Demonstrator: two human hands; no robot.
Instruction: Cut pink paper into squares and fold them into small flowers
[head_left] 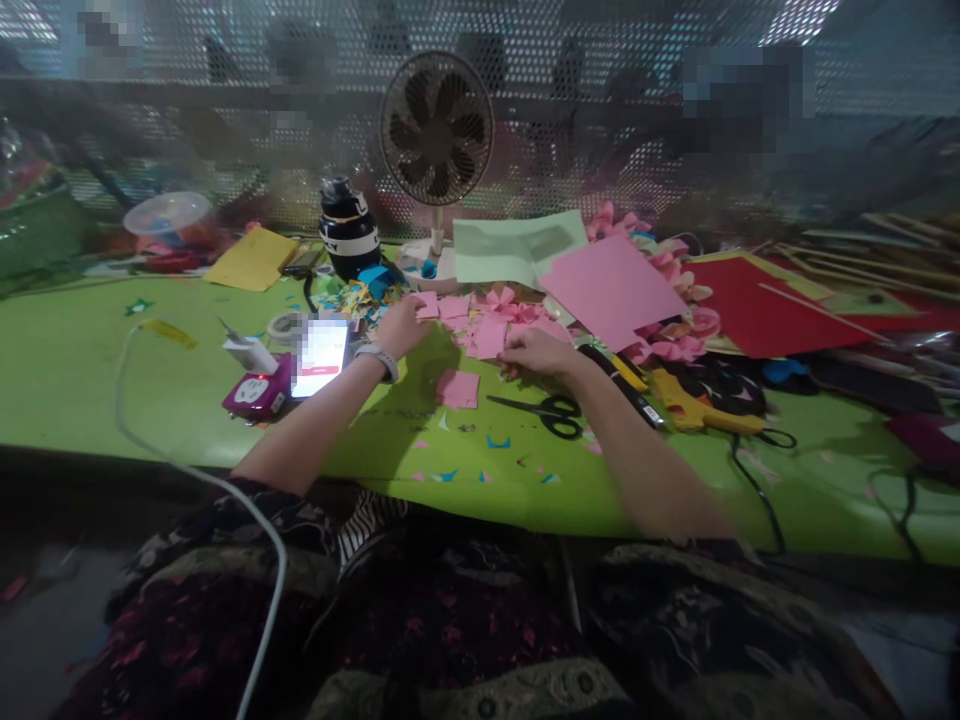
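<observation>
My left hand, a pale band at its wrist, has its fingers closed on the edge of a small pink paper piece. To its right, my right hand pinches a pink paper square at its right side. More pink paper pieces lie between and behind both hands. Nearer to me a small stack of pink squares rests on the green tabletop. Black-handled scissors lie just right of that stack, blades pointing left.
A lit phone and a purple socket block stand beside my left forearm. Behind are a dark bottle, a fan and large pink sheets. A yellow glue gun lies right of my right forearm. A white cable crosses the left edge.
</observation>
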